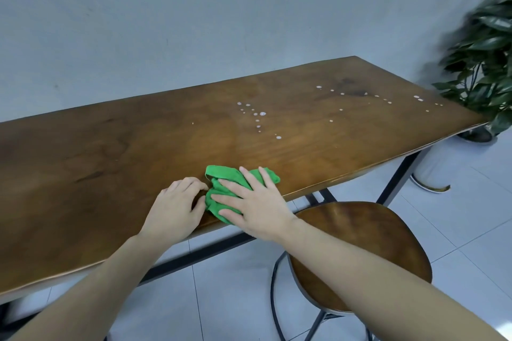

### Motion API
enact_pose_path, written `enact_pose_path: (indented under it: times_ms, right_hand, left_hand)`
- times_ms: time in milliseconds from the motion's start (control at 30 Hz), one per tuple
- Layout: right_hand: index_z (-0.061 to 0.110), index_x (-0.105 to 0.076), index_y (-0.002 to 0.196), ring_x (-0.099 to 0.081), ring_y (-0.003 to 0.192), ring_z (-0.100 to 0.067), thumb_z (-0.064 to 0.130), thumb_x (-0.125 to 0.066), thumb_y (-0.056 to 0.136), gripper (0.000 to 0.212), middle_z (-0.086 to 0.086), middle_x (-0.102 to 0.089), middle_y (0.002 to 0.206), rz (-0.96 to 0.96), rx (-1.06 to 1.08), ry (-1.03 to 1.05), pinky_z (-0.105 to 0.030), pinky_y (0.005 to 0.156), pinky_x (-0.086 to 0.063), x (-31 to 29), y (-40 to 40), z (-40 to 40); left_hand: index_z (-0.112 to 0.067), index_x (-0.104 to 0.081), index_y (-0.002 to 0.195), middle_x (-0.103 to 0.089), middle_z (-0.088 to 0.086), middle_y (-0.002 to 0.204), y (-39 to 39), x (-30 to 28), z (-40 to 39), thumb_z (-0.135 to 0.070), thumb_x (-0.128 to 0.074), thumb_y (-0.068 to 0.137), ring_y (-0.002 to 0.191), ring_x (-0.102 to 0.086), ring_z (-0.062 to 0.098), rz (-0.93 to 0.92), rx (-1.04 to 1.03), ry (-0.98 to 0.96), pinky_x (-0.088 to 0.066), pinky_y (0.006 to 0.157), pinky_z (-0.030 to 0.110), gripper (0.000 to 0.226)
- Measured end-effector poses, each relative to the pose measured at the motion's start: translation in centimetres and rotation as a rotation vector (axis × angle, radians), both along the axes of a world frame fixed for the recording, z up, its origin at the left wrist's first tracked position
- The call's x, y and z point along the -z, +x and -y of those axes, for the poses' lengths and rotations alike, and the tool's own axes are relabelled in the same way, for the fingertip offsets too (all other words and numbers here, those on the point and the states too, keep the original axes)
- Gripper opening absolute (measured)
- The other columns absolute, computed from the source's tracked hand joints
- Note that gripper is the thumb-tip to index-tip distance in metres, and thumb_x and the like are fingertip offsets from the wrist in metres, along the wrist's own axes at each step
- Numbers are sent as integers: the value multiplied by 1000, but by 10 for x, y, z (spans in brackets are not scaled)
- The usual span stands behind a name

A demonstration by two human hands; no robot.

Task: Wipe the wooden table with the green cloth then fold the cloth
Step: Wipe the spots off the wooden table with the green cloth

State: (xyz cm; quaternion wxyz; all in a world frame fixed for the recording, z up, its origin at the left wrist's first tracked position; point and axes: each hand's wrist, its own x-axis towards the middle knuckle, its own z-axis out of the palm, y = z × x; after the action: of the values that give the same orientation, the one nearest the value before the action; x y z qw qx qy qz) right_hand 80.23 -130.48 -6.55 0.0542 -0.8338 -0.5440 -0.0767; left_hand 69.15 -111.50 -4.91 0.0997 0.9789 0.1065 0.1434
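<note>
A crumpled green cloth (221,174) lies near the front edge of the long wooden table (110,152). My right hand (255,202) lies flat on top of the cloth, fingers spread and straight, pressing it down. My left hand (177,205) rests on the table just left of the cloth, fingers curled, fingertips touching the cloth's left edge. Whether it pinches the cloth is unclear. White droplets (259,119) dot the tabletop in the middle, and more droplets (388,99) lie toward the far right end.
A wooden stool (368,246) with a black metal frame stands under my right forearm, in front of the table. A potted plant (487,63) stands off the table's right end. A grey wall runs behind the table. White floor tiles lie below.
</note>
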Motion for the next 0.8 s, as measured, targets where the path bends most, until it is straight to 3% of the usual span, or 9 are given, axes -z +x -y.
enact_pose_path:
  times_ms: [100, 200, 333, 500, 633, 800]
  right_hand:
    - [56, -36, 149, -13, 156, -27, 66, -14, 102, 53, 16, -31, 163, -40, 68, -45, -59, 123, -5, -8, 16, 17]
    - [62, -22, 151, -1, 157, -22, 68, -12, 100, 52, 20, -14, 167, -98, 292, -100, -54, 125, 6, -15, 46, 46]
    - [65, -10, 151, 13, 156, -31, 74, -7, 96, 55, 20, 1, 168, -171, 592, -165, -60, 120, 15, -22, 89, 92]
    - [66, -1, 151, 14, 156, -31, 77, -1, 94, 58, 16, 8, 169, -240, 782, -244, -66, 120, 9, -28, 129, 112]
    - [61, 2, 153, 18, 154, -35, 72, -3, 97, 57, 15, 12, 169, -270, 768, -279, -72, 115, 10, -32, 149, 67]
    - [56, 1, 156, 22, 152, -40, 70, -4, 98, 60, 14, 13, 169, -213, 463, -289, -75, 112, 13, -33, 131, -27]
  left_hand:
    - [-29, -61, 113, -57, -14, 120, -6, -2, -3, -29, -56, 93, 110, -54, 16, -15, 10, 12, -45, 86, 36, 21]
    - [-30, -60, 119, -55, -16, 124, -7, -5, -3, -33, -52, 95, 114, -51, 13, -38, 26, 11, -42, 90, 34, 25]
    - [-31, -58, 124, -53, -17, 127, -5, -7, -3, -36, -48, 96, 118, -47, 12, -70, 52, 10, -40, 94, 33, 29]
    - [-32, -57, 126, -53, -16, 129, 7, -6, -9, -37, -47, 97, 120, -48, 12, -74, 83, 12, -40, 98, 33, 31]
    - [-32, -56, 127, -52, -14, 132, 24, -6, -19, -39, -46, 97, 124, -46, 10, -85, 43, -19, -39, 104, 34, 32]
    - [-30, -52, 129, -50, -12, 136, 46, -13, -40, -38, -47, 98, 128, -45, 10, -116, -35, -40, -37, 105, 32, 33]
